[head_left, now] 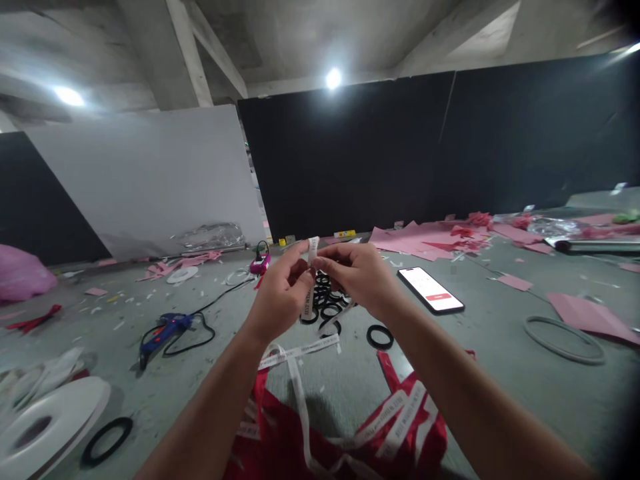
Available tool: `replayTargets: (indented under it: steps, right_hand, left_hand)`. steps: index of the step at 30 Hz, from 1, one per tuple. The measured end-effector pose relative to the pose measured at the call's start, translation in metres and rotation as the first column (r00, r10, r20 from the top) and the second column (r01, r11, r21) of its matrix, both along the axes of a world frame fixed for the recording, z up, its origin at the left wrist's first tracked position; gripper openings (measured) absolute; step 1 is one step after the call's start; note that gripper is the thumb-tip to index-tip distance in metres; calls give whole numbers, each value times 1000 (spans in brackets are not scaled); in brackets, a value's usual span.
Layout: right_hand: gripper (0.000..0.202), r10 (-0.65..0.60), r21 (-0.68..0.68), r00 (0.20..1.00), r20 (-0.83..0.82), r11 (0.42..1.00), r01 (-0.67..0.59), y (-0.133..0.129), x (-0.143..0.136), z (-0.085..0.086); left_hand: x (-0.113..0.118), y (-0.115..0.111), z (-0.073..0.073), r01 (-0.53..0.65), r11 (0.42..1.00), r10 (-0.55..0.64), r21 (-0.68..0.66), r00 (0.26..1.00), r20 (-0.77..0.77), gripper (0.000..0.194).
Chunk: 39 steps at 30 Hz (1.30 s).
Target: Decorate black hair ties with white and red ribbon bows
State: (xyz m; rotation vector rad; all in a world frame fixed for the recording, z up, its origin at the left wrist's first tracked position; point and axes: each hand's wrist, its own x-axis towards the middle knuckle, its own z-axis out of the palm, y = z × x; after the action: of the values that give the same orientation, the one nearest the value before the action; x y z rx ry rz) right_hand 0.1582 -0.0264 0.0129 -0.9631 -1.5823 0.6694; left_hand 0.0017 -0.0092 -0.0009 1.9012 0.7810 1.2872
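Note:
A narrow white ribbon (309, 305) printed with dark lettering is pinched between the fingers of my left hand (285, 290). My right hand (357, 273) meets it at the same spot, its thumb and forefinger closed on the ribbon near the upper end. Behind and below my hands lies a pile of black rings (330, 310), partly hidden by them. One single black ring (380, 337) sits apart, just right of the pile. Nearer to me, red fabric (280, 427) lies with several printed white ribbon pieces (400, 420) across it.
A blue glue gun (170, 329) with a black cord lies left. At the front left is a white ribbon spool (60, 417) beside another black ring (107, 441). A lit phone (433, 290) and a grey hoop (564, 340) are on the right. Pink paper (415, 241) lies farther back.

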Motion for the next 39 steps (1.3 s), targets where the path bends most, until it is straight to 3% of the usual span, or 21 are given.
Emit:
replayTargets:
  steps: [5,14,22,30,35,39]
  right_hand:
    - [20,46,-46,998,-38,998,-48,1,1,-1]
    - [31,39,-54,999,-21,998,-40,1,3,-3]
    - [29,27,-52,997,77,998,-23,-5,5,4]
    - [28,23,-52,997,-67,998,-27,-2,2,1]
    - [27,81,-52,990,-117,995,-87,1,3,-1]
    - [24,98,-70,989,-111,992,-106,-1,3,0]
  left_hand:
    - [-3,-1,2,51,998,-52,-29,997,-53,50]
    - [-1,-6,10,186,966,-160,-182,976,150,49]
    - [-4,-3,6,136,988,-133,-74,990,42,43]
    - [3,-5,8,-30,997,43,-74,984,170,35]
    - [6,-3,6,16,995,-1,-99,989,151,29]
    - [9,2,-1,128,955,-39,-267,949,313,28]
